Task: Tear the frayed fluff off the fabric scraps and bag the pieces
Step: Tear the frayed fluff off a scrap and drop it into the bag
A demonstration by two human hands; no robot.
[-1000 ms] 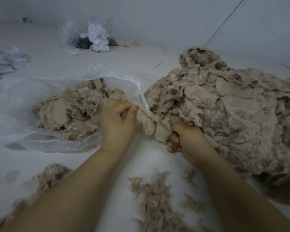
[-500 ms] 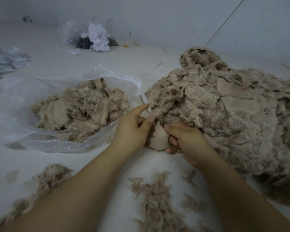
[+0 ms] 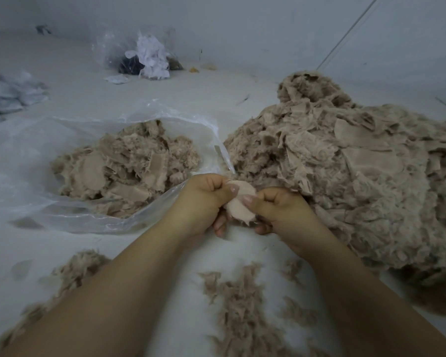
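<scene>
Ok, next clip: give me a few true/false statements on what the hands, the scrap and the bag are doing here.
1. Both hands, left hand and right hand, pinch one fabric scrap. True.
2. The clear plastic bag is empty. False: it already holds beige pieces.
3. The big pile of scraps lies on the person's right. True.
4. Torn fluff lies on the surface near the forearms. True.
5. The left hand reaches into the bag. False: it holds the scrap beside the bag's mouth.

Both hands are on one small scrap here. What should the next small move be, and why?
Probably pull the fringe off the scrap's lower edge: the left hand and right hand pinch it with their thumbs, and fluff shows along that edge. After that it likely goes in the open clear bag on the left.
</scene>
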